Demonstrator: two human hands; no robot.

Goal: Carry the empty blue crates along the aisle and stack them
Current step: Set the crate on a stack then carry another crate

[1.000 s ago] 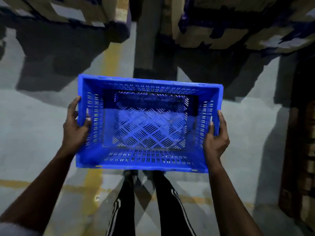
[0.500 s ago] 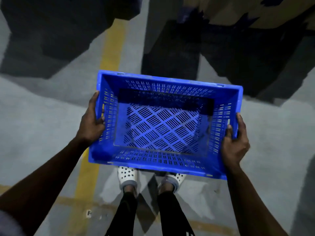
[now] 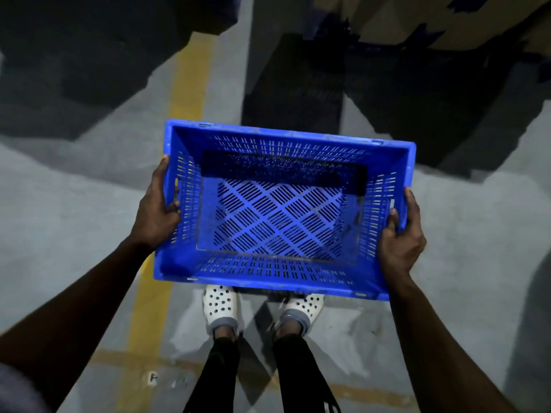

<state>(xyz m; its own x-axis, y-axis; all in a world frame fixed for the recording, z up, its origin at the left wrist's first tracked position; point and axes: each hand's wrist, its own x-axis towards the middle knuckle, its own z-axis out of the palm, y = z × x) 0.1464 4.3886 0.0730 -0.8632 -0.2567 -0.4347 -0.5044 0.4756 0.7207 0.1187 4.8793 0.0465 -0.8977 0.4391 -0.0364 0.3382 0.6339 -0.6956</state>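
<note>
The floor [image 3: 59,204] is grey concrete, patchy in tone. A yellow line [image 3: 187,84] runs along it from the near edge toward the far end. A fainter line [image 3: 119,358] crosses it near the bottom of the view, with a small pale mark [image 3: 153,377] just below the crossing. Lighting is dim. Hard-edged shadows [image 3: 89,70] lie across the far floor. Cardboard boxes [image 3: 393,16], blurred, stand at upper right.

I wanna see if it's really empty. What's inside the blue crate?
Nothing shows inside the blue crate: just its slotted bottom. A dark shadow hides the strip along the far wall. The left hand and right hand grip its ends.
</note>
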